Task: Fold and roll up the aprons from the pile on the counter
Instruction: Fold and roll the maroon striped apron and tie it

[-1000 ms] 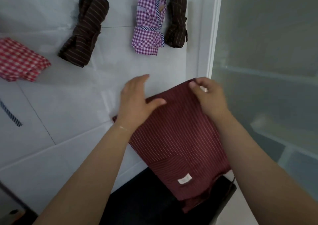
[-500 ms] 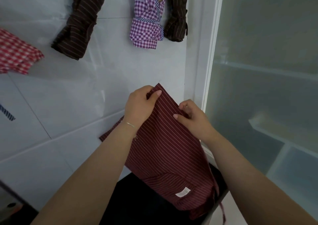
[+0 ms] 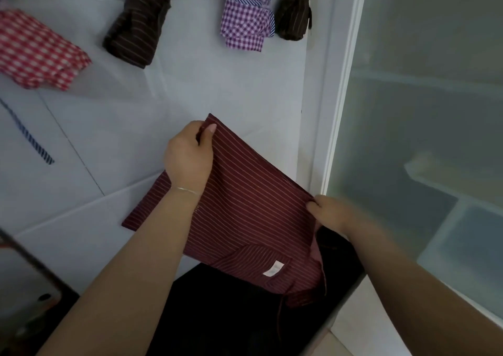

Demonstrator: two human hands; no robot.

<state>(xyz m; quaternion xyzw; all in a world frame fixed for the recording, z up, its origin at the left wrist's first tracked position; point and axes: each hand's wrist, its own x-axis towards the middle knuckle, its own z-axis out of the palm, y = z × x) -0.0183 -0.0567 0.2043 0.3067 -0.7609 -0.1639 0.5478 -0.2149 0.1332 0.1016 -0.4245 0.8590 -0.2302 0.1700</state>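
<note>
A person folds a maroon striped apron (image 3: 239, 206) on a white counter (image 3: 190, 88), its near end with a small white label (image 3: 273, 269) hanging off the counter's edge over something dark below. The left hand (image 3: 189, 155) pinches the apron's far corner, thumb on top and fingers curled under the cloth. The right hand (image 3: 333, 214), blurred, grips the right corner of the same folded edge; its fingers look curled into the fabric, though their exact lie is hard to read.

Four rolled bundles already lie farther back on the counter: a red checked roll (image 3: 38, 50) at the left, a brown striped roll (image 3: 141, 23), a purple checked roll (image 3: 249, 15) and, touching its right side, a second brown striped roll (image 3: 295, 9). A striped strap (image 3: 30, 135) lies loose at the left.

By this showing the task is well along. The maroon apron is folded flat but not yet rolled. No pile of waiting aprons is in view, so how many remain cannot be told.
</note>
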